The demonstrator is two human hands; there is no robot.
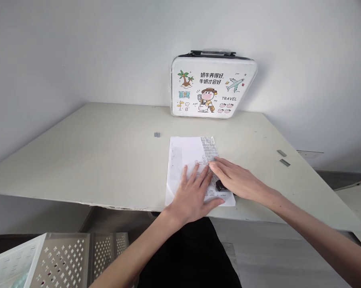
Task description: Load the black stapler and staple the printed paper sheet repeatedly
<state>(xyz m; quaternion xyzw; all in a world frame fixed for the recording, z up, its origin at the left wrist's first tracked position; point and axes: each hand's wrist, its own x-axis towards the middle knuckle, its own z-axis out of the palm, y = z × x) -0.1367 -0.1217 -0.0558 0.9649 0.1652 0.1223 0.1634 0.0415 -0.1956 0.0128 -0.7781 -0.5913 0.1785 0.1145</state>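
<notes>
White printed sheets (184, 150) lie near the front edge of the table, with a grey-patterned strip along their right side. My left hand (192, 196) rests flat on the paper, fingers spread. Over the sheets' right edge, my right hand (238, 178) is closed around a small black stapler (220, 185). Only the stapler's near end shows; the rest is hidden under that hand. Two grey staple strips (284, 163) lie on the table to the right. A pair of short grey staple pieces (156, 135) sits beyond the paper on the left.
A white carrying case (195, 86) with cartoon prints stands against the wall at the back of the table (93, 160). White perforated baskets (63, 260) stand below the table's front edge at the left. A wall plate (310, 154) is at the right.
</notes>
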